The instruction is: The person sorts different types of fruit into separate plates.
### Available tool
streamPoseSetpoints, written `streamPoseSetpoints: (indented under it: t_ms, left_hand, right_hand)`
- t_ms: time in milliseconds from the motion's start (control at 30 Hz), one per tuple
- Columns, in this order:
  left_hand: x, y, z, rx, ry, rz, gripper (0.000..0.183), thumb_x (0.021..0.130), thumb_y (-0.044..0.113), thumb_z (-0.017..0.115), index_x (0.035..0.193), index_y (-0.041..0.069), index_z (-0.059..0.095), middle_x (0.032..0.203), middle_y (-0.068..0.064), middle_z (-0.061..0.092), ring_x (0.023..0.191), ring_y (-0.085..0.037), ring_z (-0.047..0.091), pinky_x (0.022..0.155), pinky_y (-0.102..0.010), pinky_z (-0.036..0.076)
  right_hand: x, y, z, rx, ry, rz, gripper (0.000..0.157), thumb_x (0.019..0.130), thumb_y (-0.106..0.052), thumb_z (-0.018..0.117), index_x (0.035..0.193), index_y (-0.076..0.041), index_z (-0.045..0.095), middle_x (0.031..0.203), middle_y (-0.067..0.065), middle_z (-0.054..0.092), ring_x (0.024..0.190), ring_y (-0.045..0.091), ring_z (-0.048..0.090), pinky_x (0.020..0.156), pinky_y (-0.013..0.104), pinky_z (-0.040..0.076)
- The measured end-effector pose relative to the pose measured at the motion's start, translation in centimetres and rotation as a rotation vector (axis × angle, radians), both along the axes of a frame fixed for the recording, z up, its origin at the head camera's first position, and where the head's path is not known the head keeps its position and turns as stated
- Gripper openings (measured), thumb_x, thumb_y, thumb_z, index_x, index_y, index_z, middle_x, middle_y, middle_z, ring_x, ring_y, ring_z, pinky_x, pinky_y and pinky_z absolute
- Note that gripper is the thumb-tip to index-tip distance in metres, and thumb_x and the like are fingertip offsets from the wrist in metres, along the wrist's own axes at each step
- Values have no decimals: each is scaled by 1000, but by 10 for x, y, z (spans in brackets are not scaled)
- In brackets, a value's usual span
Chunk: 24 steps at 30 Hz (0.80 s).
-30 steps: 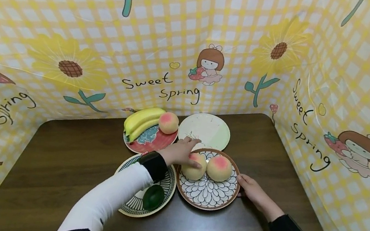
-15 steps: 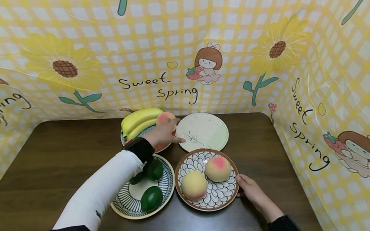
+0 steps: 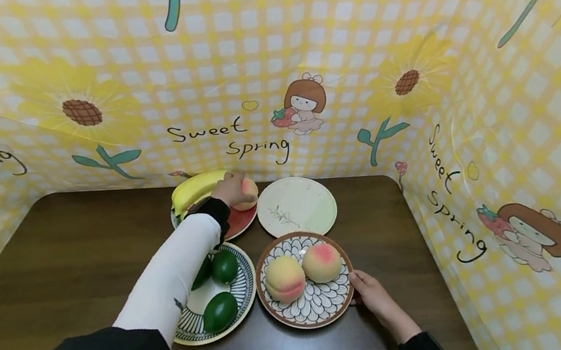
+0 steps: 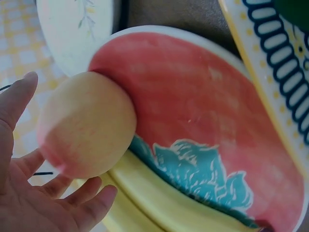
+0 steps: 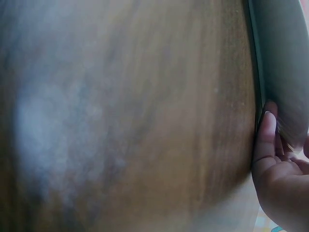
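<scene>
At the back left, peach (image 3: 249, 191): in the head view it is at the right end of the red plate (image 3: 240, 227), just beside the bananas (image 3: 193, 191).
Left hand (image 3: 231, 191): it reaches over the bananas to the peach; the sleeve hides part of the striped plate (image 3: 248, 304) and its green fruits (image 3: 220, 313).
Brown plate (image 3: 315, 314): it bears a pair of peaches (image 3: 285, 280), one behind the other; the white plate (image 3: 304, 198) is just behind.
Right hand (image 3: 371, 297): it pinches the brown plate's right rim, thumb on top. A light, steady hold should be enough to keep that plate from sliding.
Peach, left wrist view: it overlaps the red plate's edge; I cannot tell whether its weight is fully on the plate.
Fingers, same view: loosely bent and spread beside the peach, thumb well apart and clear of it, so nothing is gripped firmly; fingertip contact is unclear. Bringing the thumb round to the opposite side before squeezing would suit this round shape, and raising it straight up should spare the bananas a knock.
Brown plate, right wrist view: fingers of the right hand seem tucked beneath its rim, near the table (image 5: 145, 96); much of the thumb is out of sight.
</scene>
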<state>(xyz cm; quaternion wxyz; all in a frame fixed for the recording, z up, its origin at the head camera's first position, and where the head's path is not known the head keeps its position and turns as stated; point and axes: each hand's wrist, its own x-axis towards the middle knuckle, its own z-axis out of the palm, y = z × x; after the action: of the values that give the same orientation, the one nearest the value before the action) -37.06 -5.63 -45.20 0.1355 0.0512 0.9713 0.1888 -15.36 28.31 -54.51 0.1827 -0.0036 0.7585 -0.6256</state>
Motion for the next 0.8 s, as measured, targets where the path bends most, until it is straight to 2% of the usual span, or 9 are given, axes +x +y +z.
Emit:
streamPoseSetpoints:
  t_ms: [200, 300, 500, 633, 800]
  left_hand:
    - [-5, 2, -12, -22, 22, 12, 86, 91, 34, 71, 160, 3, 29, 162, -34, 22, 133, -52, 52, 109, -57, 47]
    - [-8, 5, -17, -8, 41, 9, 84, 91, 32, 73, 158, 3, 31, 162, -31, 23, 131, -51, 54, 108, -56, 48]
    - [-5, 3, -29, 34, 76, -5, 83, 85, 24, 79, 153, 3, 37, 158, -30, 34, 134, -56, 48, 110, -59, 45]
    - [-2, 4, -35, 29, 74, -1, 86, 85, 22, 80, 156, 6, 34, 162, -28, 28, 137, -62, 38, 110, -64, 43]
    - [-3, 4, -34, 45, 89, -14, 84, 84, 20, 79, 155, 5, 36, 161, -31, 29, 136, -64, 37, 107, -66, 44]
  right_hand:
    - [-1, -1, -2, 3, -11, -7, 49, 113, -20, 35, 139, 21, 41, 111, 27, 66, 83, 7, 63, 74, 24, 55]
    - [-1, 1, -1, 10, -13, -12, 49, 113, -21, 35, 140, 20, 41, 107, 24, 67, 82, 6, 62, 73, 23, 54]
    - [0, -1, -3, 8, -16, -18, 50, 113, -22, 35, 139, 20, 41, 103, 20, 67, 80, 5, 60, 72, 22, 53]
    - [1, -1, -3, 9, -14, -25, 52, 113, -24, 36, 140, 20, 41, 107, 23, 67, 81, 5, 61, 72, 22, 53]
    - [-1, 0, -3, 18, 0, -30, 49, 113, -22, 35, 137, 20, 43, 109, 26, 66, 81, 6, 62, 73, 23, 54]
